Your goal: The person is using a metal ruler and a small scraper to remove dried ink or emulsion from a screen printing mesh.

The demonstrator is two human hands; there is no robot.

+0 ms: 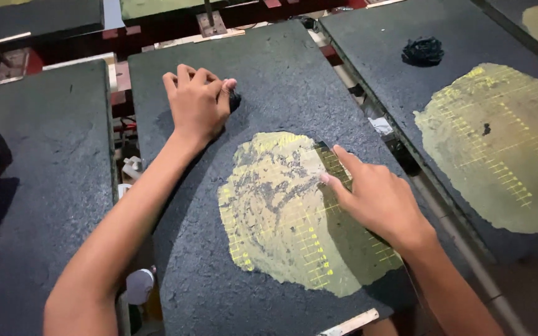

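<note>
The work surface is a dark, rough-coated board set flat in a row of similar boards. A yellow patch, irregular in outline and marked with a fine grid, covers its centre-right area.

The left hand rests near the far edge of the board, fingers curled closed around a small black wad, of which only a corner shows past the thumb. The wad is held against the board, well apart from the patch, and the forearm crosses the board's left side.

The right hand lies flat on the right part of the patch, fingers spread and extended, holding nothing. The index fingertip touches the patch near its upper right edge (this pose looks like pressing or feeling the coating, judged from the flat palm).

The next board to the right carries a similar yellow area and a second black wad lying loose beyond it. Red frame members show between the boards.
</note>
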